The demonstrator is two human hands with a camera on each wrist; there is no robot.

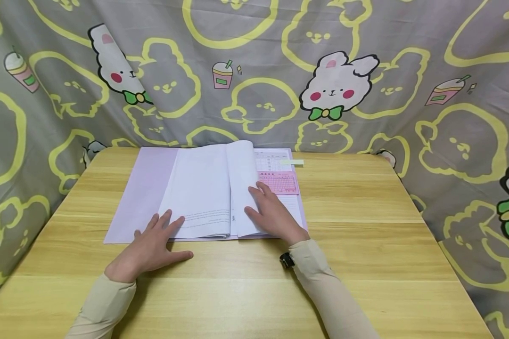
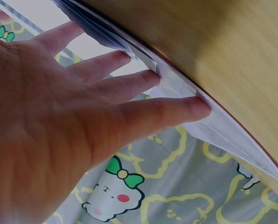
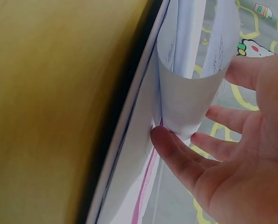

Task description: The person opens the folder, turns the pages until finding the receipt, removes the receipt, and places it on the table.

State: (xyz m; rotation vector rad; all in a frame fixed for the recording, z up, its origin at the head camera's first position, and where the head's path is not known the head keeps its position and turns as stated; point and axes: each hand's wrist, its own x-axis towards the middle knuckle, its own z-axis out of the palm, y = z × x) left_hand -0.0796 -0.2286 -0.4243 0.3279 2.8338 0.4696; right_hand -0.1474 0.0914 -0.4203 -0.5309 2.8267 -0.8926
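A lilac folder (image 1: 137,188) lies spread on the table, with white printed sheets (image 1: 199,183) on it. One white page (image 1: 242,174) is bent over in a loose curl, which shows from its end as a rolled page (image 3: 188,100) in the right wrist view. My right hand (image 1: 277,216) rests against this curl, its fingers fairly straight and touching the paper. Under the page's right edge a pink printed form (image 1: 277,182) shows, on top of other printed sheets. My left hand (image 1: 148,249) has its fingers spread over the lower left edge of the sheets and folder, thumb pointing right.
A pale green tab (image 1: 296,162) sticks out past the folder's right edge. The wooden table (image 1: 365,226) meets a grey curtain (image 1: 263,61) with cartoon bears and rabbits at the back and sides. A small black device (image 1: 286,260) sits at the right wrist.
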